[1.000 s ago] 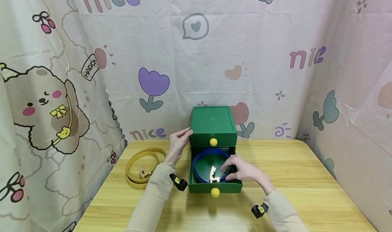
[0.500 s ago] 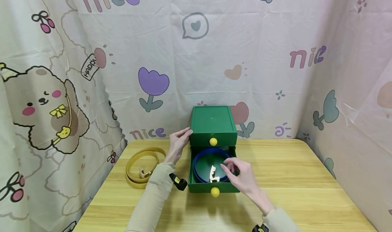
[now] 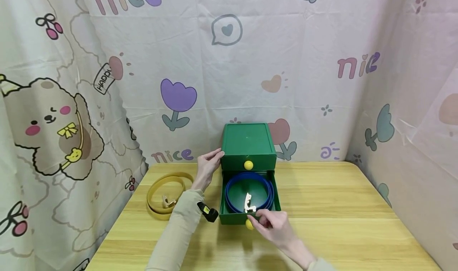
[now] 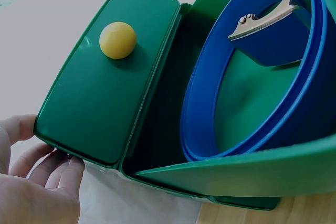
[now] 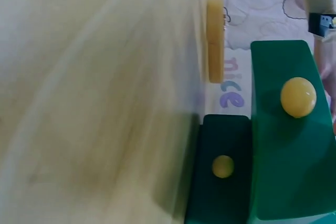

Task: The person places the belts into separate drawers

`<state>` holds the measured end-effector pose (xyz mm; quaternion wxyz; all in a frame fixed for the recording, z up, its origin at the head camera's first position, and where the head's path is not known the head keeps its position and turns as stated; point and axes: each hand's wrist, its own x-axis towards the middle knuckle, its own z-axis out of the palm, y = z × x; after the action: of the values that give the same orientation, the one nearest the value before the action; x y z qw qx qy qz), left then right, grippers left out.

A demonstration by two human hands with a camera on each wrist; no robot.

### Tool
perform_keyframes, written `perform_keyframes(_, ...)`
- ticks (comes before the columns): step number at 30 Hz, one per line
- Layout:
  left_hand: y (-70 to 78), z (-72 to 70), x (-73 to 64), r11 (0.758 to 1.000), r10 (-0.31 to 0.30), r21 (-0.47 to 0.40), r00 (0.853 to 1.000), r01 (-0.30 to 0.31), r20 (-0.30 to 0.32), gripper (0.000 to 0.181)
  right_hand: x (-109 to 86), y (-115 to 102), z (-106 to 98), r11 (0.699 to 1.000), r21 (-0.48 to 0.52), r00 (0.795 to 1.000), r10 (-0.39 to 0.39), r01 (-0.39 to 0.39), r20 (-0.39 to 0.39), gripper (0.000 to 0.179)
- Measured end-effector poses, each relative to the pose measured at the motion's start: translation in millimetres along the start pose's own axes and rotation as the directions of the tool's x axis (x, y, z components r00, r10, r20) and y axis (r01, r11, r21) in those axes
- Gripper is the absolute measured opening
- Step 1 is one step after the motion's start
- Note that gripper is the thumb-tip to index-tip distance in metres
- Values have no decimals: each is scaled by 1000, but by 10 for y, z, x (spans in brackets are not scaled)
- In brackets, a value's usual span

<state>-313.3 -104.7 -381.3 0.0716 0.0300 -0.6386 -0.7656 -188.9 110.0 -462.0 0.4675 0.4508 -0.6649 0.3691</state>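
As drawer point(image 3: 232, 219) closing seems readied | left hand point(image 3: 206, 168), extended, on cabinet point(image 3: 247, 140) | right hand point(image 3: 277, 229), bent, at knob point(image 3: 248, 225), hold unclear | push needed

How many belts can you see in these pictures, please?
2. The blue belt is coiled in the open lower drawer; the yellow belt is coiled on the table. Any inside the closed upper drawer would be hidden.
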Motion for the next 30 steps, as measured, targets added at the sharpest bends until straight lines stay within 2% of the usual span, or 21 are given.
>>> perform_keyframes(7,-1,-7,3,1000,-7,-8,1000,7,6,32,-97,-32,69,999,-42,1000,-11,12,11,19)
perform_keyframes(17,-1,2,0,1000,-6,-13,1000,6,10,33,-209,-93,107,992,-85,991,99,-91,88,22)
perform_keyframes(30,9,-6,-10,1000,-11,-12,1000,12,16,33,-298,-92,128,975,-154,973,184,-162,138,36)
